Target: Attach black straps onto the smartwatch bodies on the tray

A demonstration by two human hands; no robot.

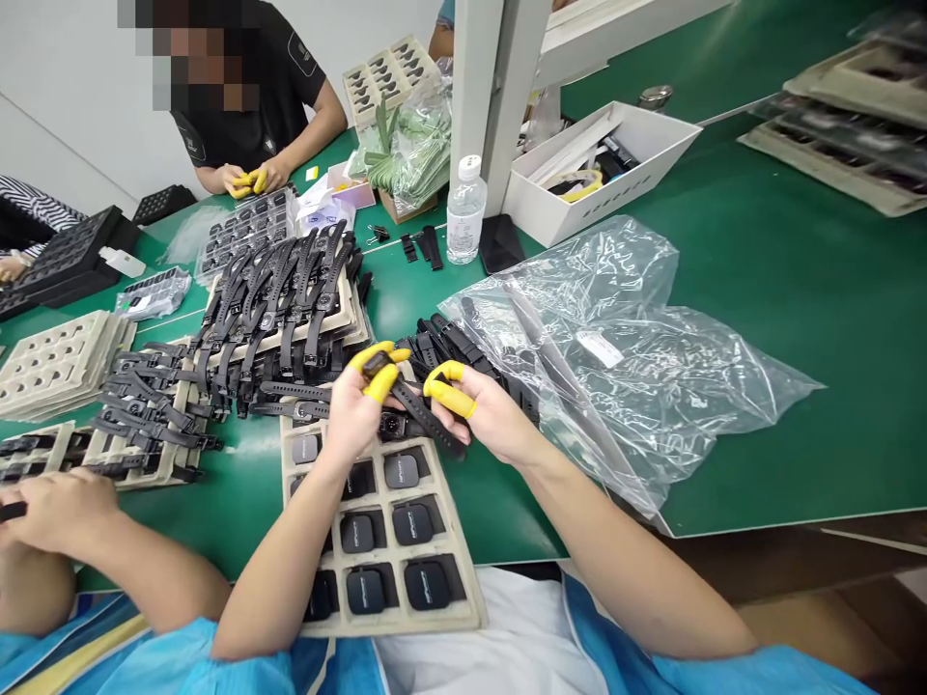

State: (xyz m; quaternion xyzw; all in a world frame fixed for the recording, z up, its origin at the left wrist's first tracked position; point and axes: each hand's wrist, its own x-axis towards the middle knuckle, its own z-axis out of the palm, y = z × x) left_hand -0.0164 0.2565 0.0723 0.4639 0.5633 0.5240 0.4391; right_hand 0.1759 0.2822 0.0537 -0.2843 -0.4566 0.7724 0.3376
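My left hand [354, 415], with yellow finger cots on thumb and fingers, grips a black smartwatch [378, 364] by its case. One black strap [431, 417] runs from it down to the right, beneath my right hand [487, 410]. That hand also wears yellow cots, and its thumb and forefinger are closed on a small dark piece that I cannot make out. Below my hands is a beige moulded tray [463, 579] with dark square watch pieces in its pockets. Another smartwatch [393, 425] lies at the tray's far edge, partly hidden by my hands.
Stacked trays of strapped watches [290, 299] stand ahead on the left. Loose straps [449, 338] lie partly under a clear plastic bag [652, 376]. A bottle [465, 212], phone [501, 243] and white box [579, 208] stand beyond. A co-worker's hand [65, 512] is close at left; another person sits opposite.
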